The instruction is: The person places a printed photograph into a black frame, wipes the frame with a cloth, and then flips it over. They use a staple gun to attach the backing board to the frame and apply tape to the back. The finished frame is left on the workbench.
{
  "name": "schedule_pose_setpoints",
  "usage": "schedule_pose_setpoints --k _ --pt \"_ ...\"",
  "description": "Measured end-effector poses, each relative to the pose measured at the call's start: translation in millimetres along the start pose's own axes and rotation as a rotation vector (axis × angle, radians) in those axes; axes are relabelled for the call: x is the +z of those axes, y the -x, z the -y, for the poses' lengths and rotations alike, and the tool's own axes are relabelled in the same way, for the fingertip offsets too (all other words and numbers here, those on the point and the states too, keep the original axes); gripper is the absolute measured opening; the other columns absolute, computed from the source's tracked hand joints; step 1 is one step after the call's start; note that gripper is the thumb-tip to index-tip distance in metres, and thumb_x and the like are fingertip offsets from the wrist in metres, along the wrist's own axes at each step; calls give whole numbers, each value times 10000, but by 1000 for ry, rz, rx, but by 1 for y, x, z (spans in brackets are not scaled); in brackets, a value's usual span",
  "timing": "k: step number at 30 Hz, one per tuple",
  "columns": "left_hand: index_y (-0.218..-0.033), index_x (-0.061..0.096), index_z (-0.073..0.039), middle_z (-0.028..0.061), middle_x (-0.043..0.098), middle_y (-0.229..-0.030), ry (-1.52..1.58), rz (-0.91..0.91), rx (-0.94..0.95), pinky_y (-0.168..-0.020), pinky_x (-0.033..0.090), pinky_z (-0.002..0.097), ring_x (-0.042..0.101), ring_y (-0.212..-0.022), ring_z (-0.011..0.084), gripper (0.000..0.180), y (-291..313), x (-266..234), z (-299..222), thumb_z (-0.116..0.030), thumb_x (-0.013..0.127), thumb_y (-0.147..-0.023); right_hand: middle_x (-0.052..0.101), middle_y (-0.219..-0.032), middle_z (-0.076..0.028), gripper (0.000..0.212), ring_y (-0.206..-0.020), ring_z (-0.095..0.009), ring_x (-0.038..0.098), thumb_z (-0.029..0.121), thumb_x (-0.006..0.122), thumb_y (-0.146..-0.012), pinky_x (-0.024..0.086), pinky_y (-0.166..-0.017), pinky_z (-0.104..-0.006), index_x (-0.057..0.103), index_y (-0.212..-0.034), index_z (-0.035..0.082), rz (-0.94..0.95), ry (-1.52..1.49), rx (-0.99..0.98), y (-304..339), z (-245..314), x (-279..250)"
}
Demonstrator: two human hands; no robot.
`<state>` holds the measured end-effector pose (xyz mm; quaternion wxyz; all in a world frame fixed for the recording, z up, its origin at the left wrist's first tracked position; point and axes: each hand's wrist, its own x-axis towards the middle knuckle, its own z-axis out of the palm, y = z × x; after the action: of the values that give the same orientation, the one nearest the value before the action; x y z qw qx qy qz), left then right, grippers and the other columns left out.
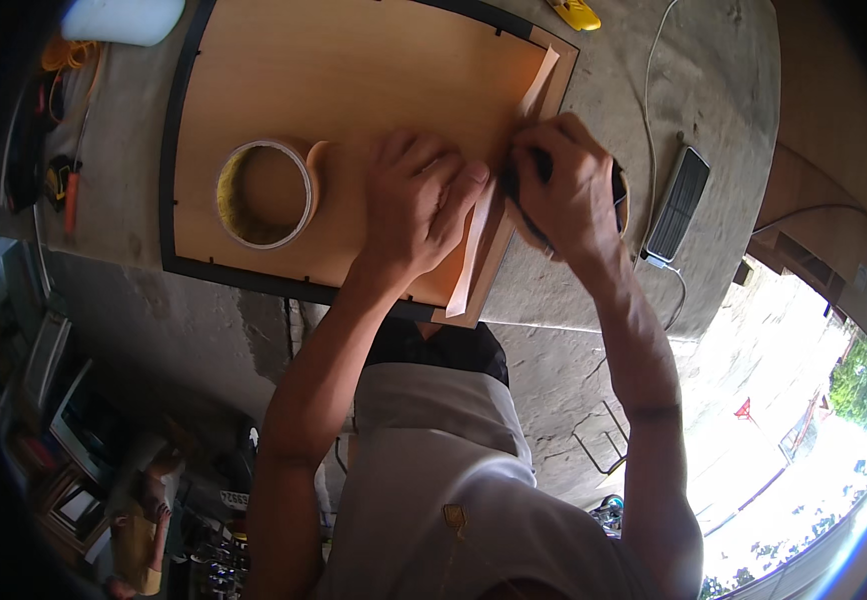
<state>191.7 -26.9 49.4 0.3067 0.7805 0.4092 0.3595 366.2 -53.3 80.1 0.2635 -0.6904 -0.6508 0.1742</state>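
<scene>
A framed panel (284, 90) lies face down, with a tan backing board and a dark frame around it. Along its right edge runs a strip of brown tape (471, 262), its inner side standing up off the board. My left hand (416, 205) rests over the board beside this strip, fingers bent and slightly blurred, thumb apart, holding nothing visible. At the frame's right edge my right hand (569, 180) is closed around a dark rounded object (620, 190), mostly hidden by the fingers. A wide tape roll (306, 195) stands on the board to the left, its loose end curling away.
The grey worktable (614, 290) carries a phone-like dark device (679, 205) with a white cable (646, 90) at right. A yellow tool (576, 12) lies at the far edge. An orange-handled tool (72, 205) and orange cord (69, 55) are at left. Another person (139, 530) is at lower left.
</scene>
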Motion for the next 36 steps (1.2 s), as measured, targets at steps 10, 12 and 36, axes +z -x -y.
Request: schedule_pose_setpoints --k 10,12,36 --pt "-678 656 -45 59 618 -760 75 -50 -35 -737 396 369 542 -763 231 261 3 1 4 -191 631 -893 647 -890 -159 90 -753 -351 668 47 645 -790 556 -681 -402 704 -858 44 -119 149 -171 -61 -41 -1" --pt "-682 667 -42 64 623 -765 79 -46 -33 -725 401 364 544 -758 231 253 4 -1 3 -183 632 -890 652 -902 -159 91 -768 -352 669 55 645 -794 556 -700 -410 710 -858 51 -166 195 -194 -75 -48 -3" --pt "-661 624 -29 85 544 -633 97 -154 48 -626 388 388 482 -651 263 281 -3 8 13 -201 639 -882 616 -888 -117 63 -751 -265 656 61 675 -755 572 -668 -357 648 -781 10 33 285 -305 19 8 5"
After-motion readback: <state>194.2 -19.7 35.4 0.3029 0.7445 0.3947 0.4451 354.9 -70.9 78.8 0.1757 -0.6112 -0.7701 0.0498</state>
